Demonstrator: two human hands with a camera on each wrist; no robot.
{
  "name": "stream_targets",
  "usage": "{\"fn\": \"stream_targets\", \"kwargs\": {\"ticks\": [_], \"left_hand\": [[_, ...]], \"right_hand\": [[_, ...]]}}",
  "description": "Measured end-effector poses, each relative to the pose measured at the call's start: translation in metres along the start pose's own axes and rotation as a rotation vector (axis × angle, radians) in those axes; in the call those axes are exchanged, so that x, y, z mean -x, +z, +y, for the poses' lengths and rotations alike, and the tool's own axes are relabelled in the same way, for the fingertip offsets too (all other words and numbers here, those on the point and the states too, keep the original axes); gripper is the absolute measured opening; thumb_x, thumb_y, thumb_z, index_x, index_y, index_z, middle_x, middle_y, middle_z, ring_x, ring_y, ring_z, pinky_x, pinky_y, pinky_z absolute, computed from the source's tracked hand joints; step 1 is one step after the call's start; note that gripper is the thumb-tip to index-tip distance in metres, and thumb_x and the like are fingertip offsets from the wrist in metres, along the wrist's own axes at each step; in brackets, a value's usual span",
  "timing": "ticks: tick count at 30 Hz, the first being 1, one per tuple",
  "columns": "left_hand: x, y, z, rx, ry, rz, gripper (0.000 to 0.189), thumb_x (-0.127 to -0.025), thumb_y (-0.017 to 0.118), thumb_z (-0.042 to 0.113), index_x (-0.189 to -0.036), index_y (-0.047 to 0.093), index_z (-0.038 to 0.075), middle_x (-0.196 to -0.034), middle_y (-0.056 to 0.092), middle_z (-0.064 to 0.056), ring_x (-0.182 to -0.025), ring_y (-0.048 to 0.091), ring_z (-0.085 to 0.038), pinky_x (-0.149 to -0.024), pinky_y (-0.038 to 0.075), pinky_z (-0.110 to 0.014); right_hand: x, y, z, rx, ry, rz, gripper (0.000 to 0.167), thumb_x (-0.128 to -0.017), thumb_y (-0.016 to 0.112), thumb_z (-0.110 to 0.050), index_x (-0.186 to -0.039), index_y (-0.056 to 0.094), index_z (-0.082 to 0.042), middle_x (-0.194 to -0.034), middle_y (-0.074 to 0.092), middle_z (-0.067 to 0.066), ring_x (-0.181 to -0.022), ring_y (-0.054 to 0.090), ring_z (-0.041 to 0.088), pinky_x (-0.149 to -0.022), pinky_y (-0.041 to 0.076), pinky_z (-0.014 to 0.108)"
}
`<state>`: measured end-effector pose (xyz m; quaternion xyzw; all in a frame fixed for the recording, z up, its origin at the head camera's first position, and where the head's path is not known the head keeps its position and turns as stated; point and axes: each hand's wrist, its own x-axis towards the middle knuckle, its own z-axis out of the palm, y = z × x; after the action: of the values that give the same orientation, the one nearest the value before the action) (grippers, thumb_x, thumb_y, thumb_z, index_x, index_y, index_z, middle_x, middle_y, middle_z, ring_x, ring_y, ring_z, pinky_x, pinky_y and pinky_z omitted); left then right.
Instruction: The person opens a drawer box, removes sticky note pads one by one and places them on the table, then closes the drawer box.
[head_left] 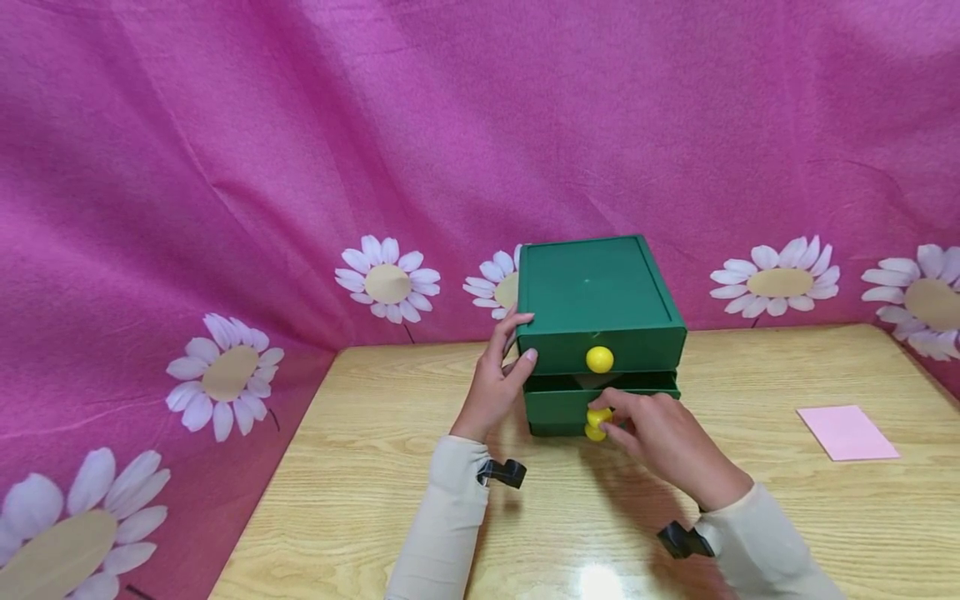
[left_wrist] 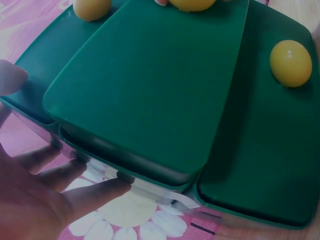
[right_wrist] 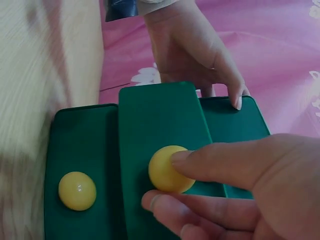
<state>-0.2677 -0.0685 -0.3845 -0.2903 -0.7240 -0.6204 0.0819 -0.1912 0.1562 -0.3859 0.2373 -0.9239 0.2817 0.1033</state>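
Observation:
A green drawer cabinet (head_left: 592, 283) with round yellow knobs stands on the table. Its middle drawer (left_wrist: 150, 90) juts out a little past the top and bottom ones, and a dark gap shows above its front. My right hand (head_left: 663, 433) pinches the middle drawer's yellow knob (right_wrist: 167, 170) between thumb and fingers. At the cabinet's left side rests my left hand (head_left: 495, 383), its fingers fairly straight along the wall and the thumb at the top drawer's front edge. The top knob (head_left: 600, 359) and the bottom knob (right_wrist: 77, 191) are untouched. What lies inside the drawer is hidden.
On the wooden table (head_left: 360, 467), right of the cabinet, lies a pink square of paper (head_left: 847, 432). A pink cloth (head_left: 420, 150) with white daisies hangs close behind the cabinet and along the left side.

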Motion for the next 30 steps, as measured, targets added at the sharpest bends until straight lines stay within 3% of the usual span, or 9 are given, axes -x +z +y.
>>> {"fn": "stream_targets", "kwargs": {"ticks": [5,14,20,25,30], "left_hand": [[-0.003,0.001,-0.019,-0.022,0.005,0.001,0.046,-0.099,0.052,0.016,-0.141,0.041,0.031,-0.157,0.021,0.013,-0.141,0.029,-0.017,-0.103,0.040,-0.048],[-0.003,0.001,-0.020,-0.043,0.021,-0.004,0.045,-0.100,0.052,0.022,-0.141,0.041,0.036,-0.157,0.021,0.014,-0.140,0.031,-0.016,-0.102,0.041,-0.050],[-0.001,0.001,-0.007,0.000,0.000,0.003,0.046,-0.098,0.052,0.013,-0.141,0.042,0.026,-0.158,0.022,0.010,-0.141,0.030,-0.013,-0.102,0.042,-0.044],[0.002,0.000,0.012,0.002,-0.009,-0.011,0.045,-0.098,0.051,0.008,-0.142,0.040,0.014,-0.160,0.020,-0.004,-0.142,0.028,-0.024,-0.103,0.039,-0.049],[0.002,-0.002,0.016,-0.014,-0.029,-0.029,0.045,-0.099,0.050,0.010,-0.143,0.038,0.013,-0.160,0.019,-0.005,-0.142,0.027,-0.025,-0.105,0.037,-0.050]], "right_hand": [[0.004,0.003,0.001,0.022,-0.023,0.048,0.019,-0.084,0.074,-0.013,-0.102,0.069,-0.018,-0.077,0.069,-0.008,-0.065,0.059,0.000,-0.055,0.047,0.022],[0.012,0.005,0.002,0.036,-0.032,0.079,0.020,-0.084,0.075,-0.012,-0.101,0.069,-0.020,-0.078,0.068,-0.011,-0.065,0.059,-0.003,-0.055,0.047,0.021],[0.014,0.004,-0.001,0.029,0.018,0.034,0.018,-0.086,0.074,-0.016,-0.103,0.069,-0.020,-0.081,0.068,-0.010,-0.065,0.057,-0.004,-0.058,0.049,0.019],[0.015,0.004,-0.003,0.033,0.005,0.041,0.017,-0.085,0.074,-0.017,-0.101,0.069,-0.020,-0.080,0.068,-0.011,-0.062,0.054,-0.004,-0.056,0.048,0.019],[0.016,0.002,-0.005,0.028,0.009,0.021,0.017,-0.085,0.075,-0.016,-0.100,0.069,-0.020,-0.076,0.064,-0.013,-0.058,0.050,-0.001,-0.052,0.045,0.019]]}}
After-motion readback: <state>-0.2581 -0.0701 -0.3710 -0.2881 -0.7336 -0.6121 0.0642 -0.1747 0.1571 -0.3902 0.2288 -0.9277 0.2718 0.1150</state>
